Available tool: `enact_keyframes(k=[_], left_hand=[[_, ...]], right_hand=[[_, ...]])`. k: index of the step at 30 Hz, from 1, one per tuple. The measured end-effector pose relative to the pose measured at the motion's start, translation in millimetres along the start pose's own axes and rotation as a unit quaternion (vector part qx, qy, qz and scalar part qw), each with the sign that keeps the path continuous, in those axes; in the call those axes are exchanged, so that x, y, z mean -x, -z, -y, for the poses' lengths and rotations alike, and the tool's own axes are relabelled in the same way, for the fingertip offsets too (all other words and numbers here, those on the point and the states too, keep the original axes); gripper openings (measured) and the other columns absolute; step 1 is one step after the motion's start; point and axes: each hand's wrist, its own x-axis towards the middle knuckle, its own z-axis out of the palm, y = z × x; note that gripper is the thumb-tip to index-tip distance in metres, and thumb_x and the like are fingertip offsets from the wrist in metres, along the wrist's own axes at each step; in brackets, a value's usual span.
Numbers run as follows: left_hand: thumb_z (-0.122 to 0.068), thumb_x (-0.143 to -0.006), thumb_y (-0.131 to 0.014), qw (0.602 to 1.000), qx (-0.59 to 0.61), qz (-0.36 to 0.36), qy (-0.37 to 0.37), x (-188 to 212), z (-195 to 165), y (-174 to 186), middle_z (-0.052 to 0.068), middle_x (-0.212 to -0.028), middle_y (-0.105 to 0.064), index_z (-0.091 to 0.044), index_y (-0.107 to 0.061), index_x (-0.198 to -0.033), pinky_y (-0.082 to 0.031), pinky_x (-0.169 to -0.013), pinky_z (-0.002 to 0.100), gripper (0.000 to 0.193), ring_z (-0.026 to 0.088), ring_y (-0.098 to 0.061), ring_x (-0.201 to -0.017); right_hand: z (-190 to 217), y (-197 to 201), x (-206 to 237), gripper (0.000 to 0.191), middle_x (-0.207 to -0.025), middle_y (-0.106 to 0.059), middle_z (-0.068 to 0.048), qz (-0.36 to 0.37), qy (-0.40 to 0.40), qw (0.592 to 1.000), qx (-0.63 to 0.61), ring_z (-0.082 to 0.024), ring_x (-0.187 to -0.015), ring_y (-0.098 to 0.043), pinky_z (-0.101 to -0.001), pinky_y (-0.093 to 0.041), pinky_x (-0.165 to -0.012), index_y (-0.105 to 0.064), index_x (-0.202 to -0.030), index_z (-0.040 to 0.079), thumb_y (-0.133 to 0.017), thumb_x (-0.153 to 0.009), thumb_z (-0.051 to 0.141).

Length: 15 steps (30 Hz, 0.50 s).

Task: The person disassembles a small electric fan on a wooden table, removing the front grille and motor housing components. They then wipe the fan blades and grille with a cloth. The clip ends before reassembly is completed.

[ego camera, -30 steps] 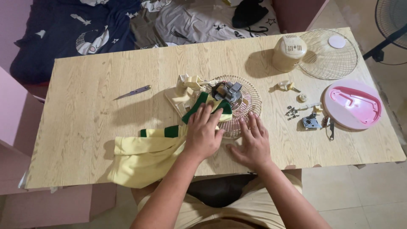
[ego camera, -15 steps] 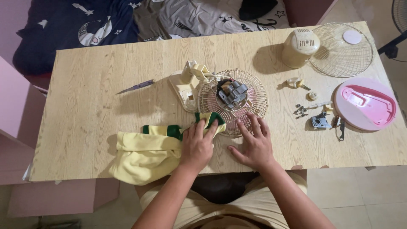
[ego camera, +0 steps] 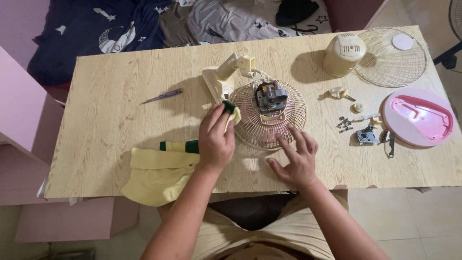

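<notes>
Fan grille (ego camera: pixel 269 120) between screwdriver (ego camera: pixel 162 97) and pink base (ego camera: pixel 417 117).

Home bedroom used as a repair spot, star-patterned bedding (ego camera: pixel 115 29) on a bed beyond the fingers, wooden bench (ego camera: pixel 110 120), tiled floor (ego camera: pixel 409 216), pink furniture (ego camera: pixel 19 106) to the left

Your wooden table (ego camera: pixel 106 125): yellow cloth (ego camera: pixel 156 171) over near edge, fan grille (ego camera: pixel 269 115) centre, pink base (ego camera: pixel 418 118) right edge, screwdriver (ego camera: pixel 161 97) left.

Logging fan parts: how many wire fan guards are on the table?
2. One wire guard lies at the table's middle with the motor on it, under the right hand. The other guard lies at the far right corner, beside the cream housing.
</notes>
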Motion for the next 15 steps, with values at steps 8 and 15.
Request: enact_keyframes(k=[8,15], left_hand=[[-0.004,-0.104,-0.053,0.991,-0.038,0.069,-0.111,0.3,-18.0,-51.0,0.015,-0.141,-0.066,-0.002,-0.069,-0.129,-0.036,-0.125,0.050,0.030,0.033,-0.054,-0.141],[-0.002,-0.093,-0.053,0.982,-0.085,0.128,-0.109,41.6,-24.4,-26.9,0.019,-0.145,-0.060,-0.002,-0.062,-0.138,-0.040,-0.114,0.050,0.046,0.037,-0.050,-0.141]], right_hand=[[-9.6,-9.8,-9.0,0.081,-0.161,-0.033,-0.030,0.064,-0.032,0.997,0.025,-0.044,-0.152,-0.024,-0.0574,-0.020,-0.120,-0.048,-0.150,0.005,-0.062,-0.088,0.054],[-5.6,-8.3,-8.4,0.078,-0.156,-0.042,-0.026,0.031,-0.046,0.998,0.016,-0.044,-0.147,-0.037,-0.0532,-0.031,-0.120,-0.056,-0.144,0.006,-0.074,-0.083,0.050]])
